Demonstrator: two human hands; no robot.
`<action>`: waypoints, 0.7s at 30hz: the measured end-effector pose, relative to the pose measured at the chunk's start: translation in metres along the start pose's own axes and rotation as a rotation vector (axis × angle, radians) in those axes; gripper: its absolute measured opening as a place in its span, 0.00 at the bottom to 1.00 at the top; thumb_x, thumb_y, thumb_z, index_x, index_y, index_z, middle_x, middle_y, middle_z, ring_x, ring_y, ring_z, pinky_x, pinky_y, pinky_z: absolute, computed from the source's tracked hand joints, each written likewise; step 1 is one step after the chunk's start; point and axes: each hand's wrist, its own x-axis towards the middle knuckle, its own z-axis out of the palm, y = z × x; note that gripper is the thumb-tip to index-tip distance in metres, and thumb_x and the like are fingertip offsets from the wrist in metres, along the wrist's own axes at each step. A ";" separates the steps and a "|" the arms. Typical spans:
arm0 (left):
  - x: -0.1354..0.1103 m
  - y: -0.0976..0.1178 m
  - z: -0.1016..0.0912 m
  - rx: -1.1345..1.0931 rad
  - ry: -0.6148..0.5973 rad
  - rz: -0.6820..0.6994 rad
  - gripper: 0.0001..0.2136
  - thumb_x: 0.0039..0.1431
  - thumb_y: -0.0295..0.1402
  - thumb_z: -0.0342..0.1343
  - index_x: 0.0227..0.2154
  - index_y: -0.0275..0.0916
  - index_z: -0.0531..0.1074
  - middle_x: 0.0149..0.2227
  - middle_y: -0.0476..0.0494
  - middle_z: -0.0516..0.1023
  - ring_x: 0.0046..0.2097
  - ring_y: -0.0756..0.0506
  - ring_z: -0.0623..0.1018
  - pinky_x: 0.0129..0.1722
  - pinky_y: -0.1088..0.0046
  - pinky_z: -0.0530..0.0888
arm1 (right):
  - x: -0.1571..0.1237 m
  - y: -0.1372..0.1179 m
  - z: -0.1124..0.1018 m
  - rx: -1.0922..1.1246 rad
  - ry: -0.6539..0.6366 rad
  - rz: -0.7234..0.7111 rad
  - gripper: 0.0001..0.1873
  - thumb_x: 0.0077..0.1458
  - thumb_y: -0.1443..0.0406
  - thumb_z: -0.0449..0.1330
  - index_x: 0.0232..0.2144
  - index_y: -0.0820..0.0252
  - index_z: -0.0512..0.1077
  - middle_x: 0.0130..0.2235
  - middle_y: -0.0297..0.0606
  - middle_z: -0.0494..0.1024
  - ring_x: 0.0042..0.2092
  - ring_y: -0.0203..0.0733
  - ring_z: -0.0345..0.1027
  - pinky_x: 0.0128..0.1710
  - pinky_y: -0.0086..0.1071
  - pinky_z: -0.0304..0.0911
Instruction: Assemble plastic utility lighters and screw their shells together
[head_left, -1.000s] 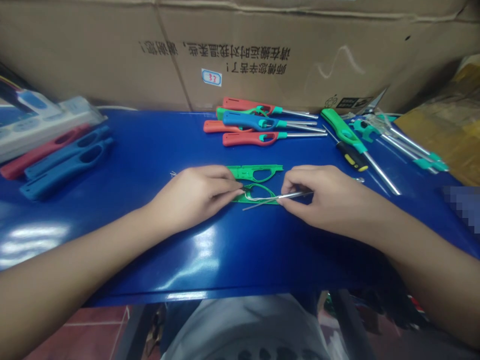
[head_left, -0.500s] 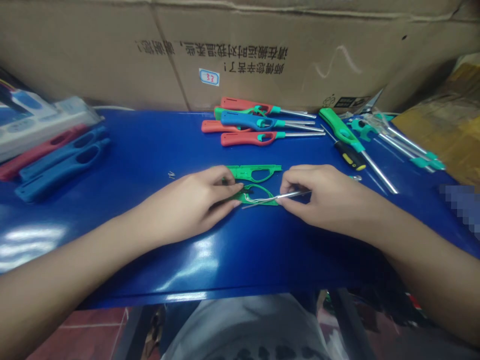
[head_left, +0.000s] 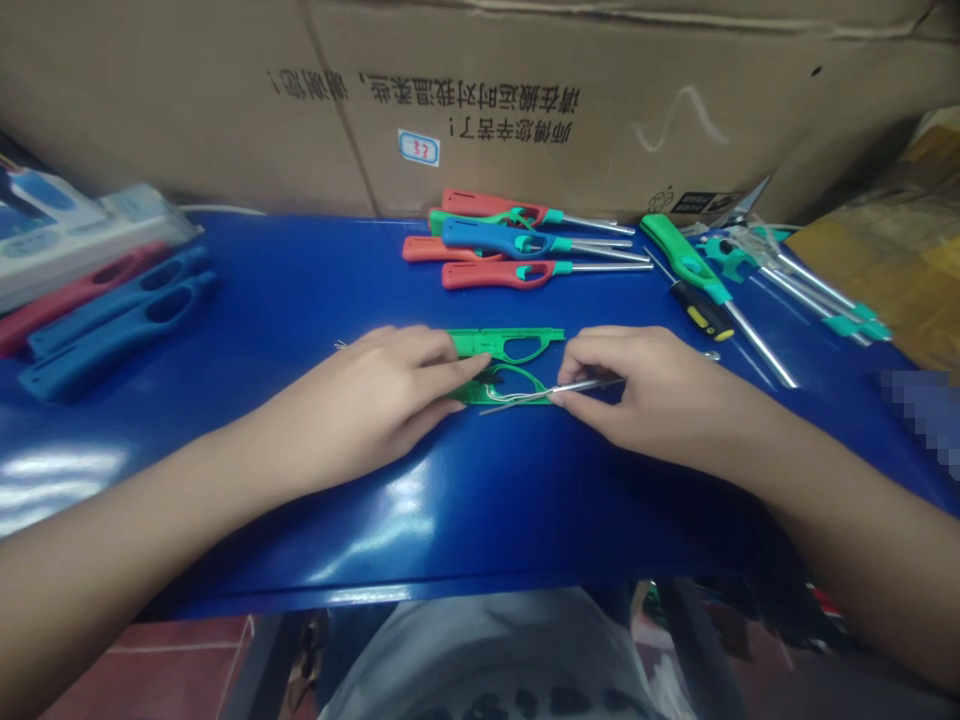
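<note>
On the blue table two halves of a green lighter casing lie open, one behind the other. My left hand point(head_left: 397, 385) grips the handle end of the nearer half point(head_left: 474, 391), its index finger stretched across and its thumb at the front edge. White wires and a dark part show inside that half. The farther half point(head_left: 472, 343) lies just behind, partly covered by my left fingers. My right hand point(head_left: 630, 380) pinches a slim silver metal rod point(head_left: 571, 387); its thin grey end points left over the nearer half. Whether it is a tool or a lighter part I cannot tell.
Several assembled gas lighters point(head_left: 495, 275) lie at the back. To the right are a green lighter point(head_left: 682, 258), a black and yellow screwdriver point(head_left: 702, 312) and loose metal tubes point(head_left: 806, 285). Handle casings point(head_left: 112, 335) lie left by a power strip point(head_left: 97, 250). A cardboard box point(head_left: 225, 110) stands behind.
My left hand has shifted slightly left along the nearer casing half, and its index finger has straightened. My right hand holds the rod in nearly the same place.
</note>
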 end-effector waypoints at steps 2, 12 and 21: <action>0.000 -0.001 0.000 0.000 -0.001 0.018 0.18 0.72 0.35 0.50 0.62 0.44 0.71 0.48 0.39 0.77 0.47 0.40 0.77 0.46 0.61 0.73 | 0.000 0.000 0.000 0.003 0.002 -0.009 0.04 0.58 0.66 0.62 0.30 0.58 0.72 0.34 0.34 0.76 0.36 0.39 0.68 0.35 0.33 0.58; 0.004 0.004 -0.001 0.102 0.020 0.107 0.19 0.75 0.36 0.43 0.57 0.39 0.76 0.41 0.38 0.76 0.39 0.41 0.74 0.38 0.64 0.70 | 0.002 0.000 0.004 0.069 0.036 -0.062 0.06 0.60 0.67 0.63 0.29 0.59 0.74 0.32 0.34 0.76 0.34 0.36 0.68 0.35 0.30 0.58; 0.001 0.001 0.001 0.110 0.001 0.076 0.18 0.74 0.37 0.46 0.57 0.41 0.75 0.40 0.40 0.74 0.39 0.40 0.73 0.39 0.63 0.68 | 0.004 0.003 0.005 0.122 -0.003 -0.107 0.06 0.62 0.69 0.61 0.33 0.59 0.77 0.34 0.36 0.78 0.37 0.38 0.71 0.38 0.31 0.63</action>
